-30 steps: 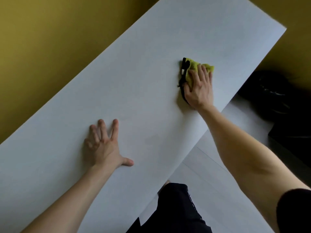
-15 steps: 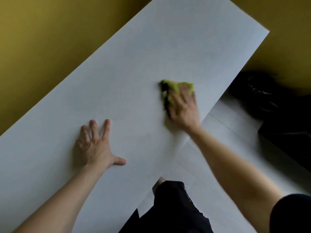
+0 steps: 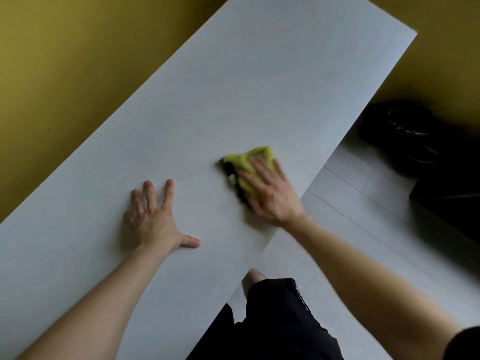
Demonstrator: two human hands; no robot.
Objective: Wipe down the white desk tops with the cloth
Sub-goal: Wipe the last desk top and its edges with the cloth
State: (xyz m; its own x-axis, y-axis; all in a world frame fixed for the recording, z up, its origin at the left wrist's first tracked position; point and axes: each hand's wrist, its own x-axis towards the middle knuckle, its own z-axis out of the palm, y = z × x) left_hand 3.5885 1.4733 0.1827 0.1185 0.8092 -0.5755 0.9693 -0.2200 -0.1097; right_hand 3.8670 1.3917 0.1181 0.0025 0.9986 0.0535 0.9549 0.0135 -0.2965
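The cloth (image 3: pixel 249 162) is pressed to the desk (image 3: pixel 259 87) near its front edge by the right hand (image 3: pixel 270 196), fingers straight, for wiping; the left hand (image 3: pixel 153 219) is spread flat, probably for bracing

Two hands (image 3: pixel 153 222) (image 3: pixel 271 197), one cloth (image 3: pixel 245 162), one desk (image 3: pixel 259 87)

- We see the desk (image 3: pixel 233 87) as plain white, shading to pale grey, without any pattern.
- The cloth (image 3: pixel 244 159) is bright yellow-green, and we make out a black part along its left edge.
- The wall (image 3: pixel 65 61) reads to us as mustard yellow, darker in places.
- The floor (image 3: pixel 363 229) is light grey, crossed by thin dark seams.
- We note black clothing (image 3: pixel 280 320) and a black sleeve (image 3: pixel 467 344).
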